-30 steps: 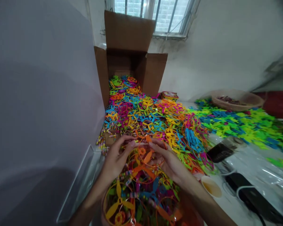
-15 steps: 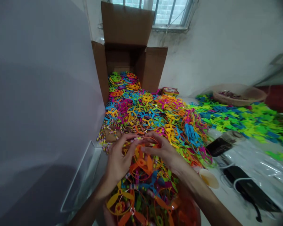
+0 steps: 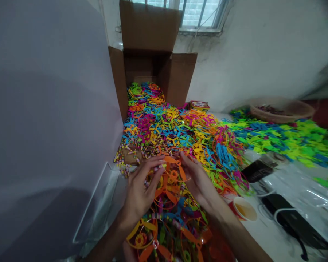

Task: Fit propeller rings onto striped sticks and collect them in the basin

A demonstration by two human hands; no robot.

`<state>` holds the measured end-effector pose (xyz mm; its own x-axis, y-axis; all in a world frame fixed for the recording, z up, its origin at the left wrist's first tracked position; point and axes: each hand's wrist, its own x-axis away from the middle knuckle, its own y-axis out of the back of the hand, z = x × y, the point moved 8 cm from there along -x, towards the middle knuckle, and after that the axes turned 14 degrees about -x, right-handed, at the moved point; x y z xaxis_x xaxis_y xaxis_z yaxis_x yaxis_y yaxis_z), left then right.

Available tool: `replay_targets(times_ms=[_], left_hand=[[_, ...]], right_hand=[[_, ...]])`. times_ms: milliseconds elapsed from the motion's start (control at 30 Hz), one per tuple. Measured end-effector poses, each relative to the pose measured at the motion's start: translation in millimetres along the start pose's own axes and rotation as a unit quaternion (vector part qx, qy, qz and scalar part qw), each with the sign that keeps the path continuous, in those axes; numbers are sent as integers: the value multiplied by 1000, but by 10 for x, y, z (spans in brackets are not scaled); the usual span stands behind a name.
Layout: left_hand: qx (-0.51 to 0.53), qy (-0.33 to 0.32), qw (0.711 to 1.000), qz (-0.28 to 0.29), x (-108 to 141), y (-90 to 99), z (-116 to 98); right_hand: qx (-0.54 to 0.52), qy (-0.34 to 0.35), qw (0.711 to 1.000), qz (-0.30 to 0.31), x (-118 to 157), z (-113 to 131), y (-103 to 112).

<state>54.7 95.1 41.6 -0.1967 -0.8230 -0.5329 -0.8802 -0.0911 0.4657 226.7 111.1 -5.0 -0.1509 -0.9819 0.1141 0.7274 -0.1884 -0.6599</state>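
My left hand (image 3: 140, 185) is closed, thumb against fingers, on a small multicoloured stick (image 3: 161, 166) with a yellow end. Opposite it, my right hand (image 3: 198, 180) has its fingers around the rim of an orange ringed propeller (image 3: 178, 163), which tilts between the two hands. The exact grip of the right fingers is partly hidden. Below both hands lies a container heaped with loose propellers and sticks, among them a yellow propeller (image 3: 140, 233) and a blue propeller (image 3: 180, 211).
A cardboard box (image 3: 150, 29) spills a heap of coloured propellers (image 3: 177, 127). Small sticks (image 3: 120, 160) lie left. Rightward are a paper cup (image 3: 244, 209), a dark phone-like device (image 3: 295, 220), a dark-labelled bottle (image 3: 259, 169), green and blue pieces (image 3: 284, 140) and a basin (image 3: 281, 111).
My right hand has drawn away from the left, rightward and slightly down. The orange propeller has tilted and now shows more clearly between them. The left hand keeps its pinch.
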Motion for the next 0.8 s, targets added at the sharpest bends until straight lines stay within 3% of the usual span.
replay_targets(times_ms=[133, 333, 467, 800], left_hand=[[-21, 15, 999, 26, -3, -23, 98], [59, 95, 993, 46, -131, 23, 258], [81, 73, 991, 73, -211, 78, 155], [27, -3, 988, 151, -197, 102, 6]], right_hand=[[48, 3, 998, 37, 19, 27, -51], [135, -46, 981, 134, 85, 5, -196], [198, -54, 957, 206, 145, 38, -311], [271, -12, 933, 235, 260, 180, -413]])
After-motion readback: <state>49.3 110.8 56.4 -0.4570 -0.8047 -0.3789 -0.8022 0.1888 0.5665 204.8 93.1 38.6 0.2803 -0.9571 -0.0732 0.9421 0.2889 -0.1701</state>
